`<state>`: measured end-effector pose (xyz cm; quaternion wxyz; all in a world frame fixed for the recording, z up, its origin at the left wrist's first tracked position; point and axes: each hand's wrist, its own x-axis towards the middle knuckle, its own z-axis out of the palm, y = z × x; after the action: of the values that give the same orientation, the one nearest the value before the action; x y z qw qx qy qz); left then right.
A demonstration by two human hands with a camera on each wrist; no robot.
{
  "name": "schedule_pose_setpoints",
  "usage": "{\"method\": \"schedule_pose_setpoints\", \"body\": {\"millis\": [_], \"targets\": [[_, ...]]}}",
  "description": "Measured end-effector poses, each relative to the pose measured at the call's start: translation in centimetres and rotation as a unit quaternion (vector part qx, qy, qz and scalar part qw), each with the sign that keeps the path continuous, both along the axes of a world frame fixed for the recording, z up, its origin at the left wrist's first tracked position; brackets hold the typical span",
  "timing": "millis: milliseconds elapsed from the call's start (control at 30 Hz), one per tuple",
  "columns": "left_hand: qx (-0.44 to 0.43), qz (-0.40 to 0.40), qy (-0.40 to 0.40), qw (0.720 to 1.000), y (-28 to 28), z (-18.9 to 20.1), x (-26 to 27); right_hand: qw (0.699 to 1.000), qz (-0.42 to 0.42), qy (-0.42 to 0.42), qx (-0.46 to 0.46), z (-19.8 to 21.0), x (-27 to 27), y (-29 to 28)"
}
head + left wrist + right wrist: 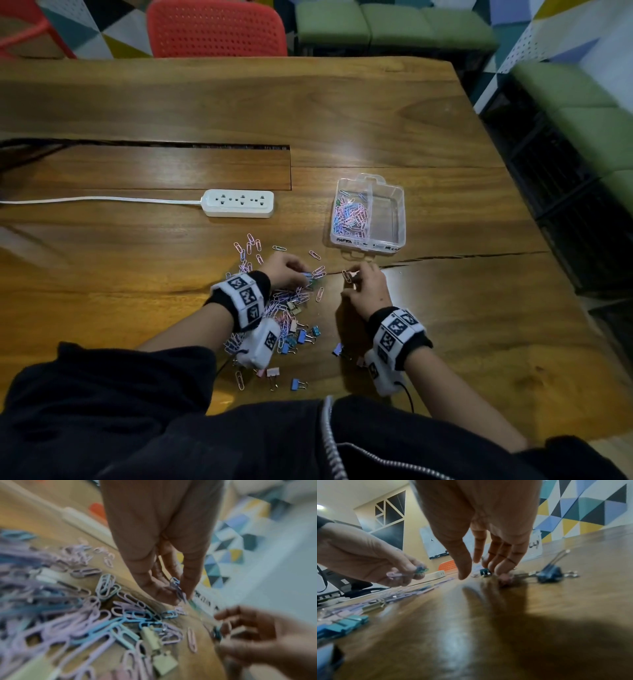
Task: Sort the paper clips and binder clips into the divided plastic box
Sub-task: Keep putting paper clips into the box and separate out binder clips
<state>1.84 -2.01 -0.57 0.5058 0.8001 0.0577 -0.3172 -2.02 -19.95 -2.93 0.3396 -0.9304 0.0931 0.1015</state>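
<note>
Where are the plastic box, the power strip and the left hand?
box (390,219): head view, bare floor of its right compartment.
power strip (239,204): head view, top face by the sockets.
left hand (286,272): head view, back of hand.

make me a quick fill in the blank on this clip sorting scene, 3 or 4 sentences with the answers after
1. In the divided plastic box, the paper clips lie in the ____ compartment as the head view shows it.
2. The left hand pinches a few ____ clips between thumb and fingers.
3. The white power strip lies to the ____ of the box in the head view.
4. The right hand reaches its fingertips down to the wooden ____.

Missing words: left; paper; left; table
</note>
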Motion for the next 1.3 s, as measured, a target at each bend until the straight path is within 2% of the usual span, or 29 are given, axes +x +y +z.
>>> {"method": "schedule_pose_setpoints", "body": {"millis": [67,133,200,267,367,433,500,633,733,800,833,867,900,967,1000,1067,1100,1133,1200,1233,1300], "targets": [[-0.101,0.061,0.062,0.991,0.5,0.4,-0.2,1.0,-0.002,0.002,-0.004,-0.1,-0.1,-0.4],[-0.167,0.105,0.117,0.973,0.9,0.6,-0.3,1.0,0.0,0.004,-0.009,-0.1,0.0,-0.4],[-0.236,0.155,0.175,0.943,1.1,0.7,-0.5,1.0,0.012,0.007,-0.023,0.0,0.3,0.0],[-0.305,0.206,0.23,0.901,1.2,0.7,-1.1,0.998,0.03,0.014,-0.052,0.1,0.6,0.6],[-0.37,0.24,0.269,0.856,0.9,0.5,-2.2,0.995,0.05,0.019,-0.088,0.2,1.1,1.3],[-0.383,0.238,0.273,0.85,0.6,0.5,-2.7,0.992,0.068,0.018,-0.107,0.3,1.1,1.3],[-0.354,0.227,0.253,0.872,0.2,0.6,-2.7,0.987,0.093,0.004,-0.13,0.3,0.9,1.2],[-0.187,0.191,0.133,0.954,-0.6,0.7,-1.7,0.971,0.144,-0.029,-0.191,0.4,0.5,1.0],[-0.079,0.115,0.106,0.985,-0.6,0.7,-1.1,0.954,0.192,-0.031,-0.23,0.2,0.3,1.1],[-0.054,0.048,0.14,0.988,-0.3,0.8,-0.8,0.968,0.176,-0.003,-0.177,0.2,0.4,1.2],[-0.055,0.033,0.155,0.986,-0.2,0.7,-0.8,0.985,0.133,0.008,-0.113,0.2,0.4,1.3],[-0.06,0.034,0.163,0.984,-0.1,0.6,-0.7,0.997,0.072,0.016,-0.017,0.3,0.3,1.3],[-0.071,0.05,0.166,0.982,0.0,0.5,-0.7,0.995,0.008,0.022,0.093,0.2,0.2,1.3],[-0.065,0.079,0.129,0.986,-0.2,0.4,-0.6,0.952,-0.09,0.044,0.289,0.4,-0.2,1.1],[-0.026,0.067,0.085,0.994,-0.4,0.3,-0.6,0.92,-0.121,0.067,0.367,0.6,-0.3,1.1],[0.093,-0.013,-0.03,0.995,-0.9,0.0,-1.1,0.845,-0.164,0.116,0.495,1.1,-0.4,1.1],[0.14,-0.055,-0.058,0.987,-1.0,0.0,-1.4,0.819,-0.178,0.134,0.528,1.5,-0.3,1.2],[0.178,-0.093,-0.066,0.977,-1.2,-0.1,-1.7,0.807,-0.19,0.143,0.54,1.8,-0.2,1.4],[0.239,-0.163,-0.077,0.954,-1.4,-0.7,-2.0,0.807,-0.211,0.149,0.531,2.0,0.1,2.0],[0.26,-0.178,-0.092,0.945,-1.5,-0.9,-2.0,0.821,-0.207,0.152,0.51,1.8,0.1,2.3],[0.262,-0.166,-0.118,0.943,-1.7,-0.9,-1.9,0.888,-0.151,0.144,0.411,1.2,0.3,2.9]]}}
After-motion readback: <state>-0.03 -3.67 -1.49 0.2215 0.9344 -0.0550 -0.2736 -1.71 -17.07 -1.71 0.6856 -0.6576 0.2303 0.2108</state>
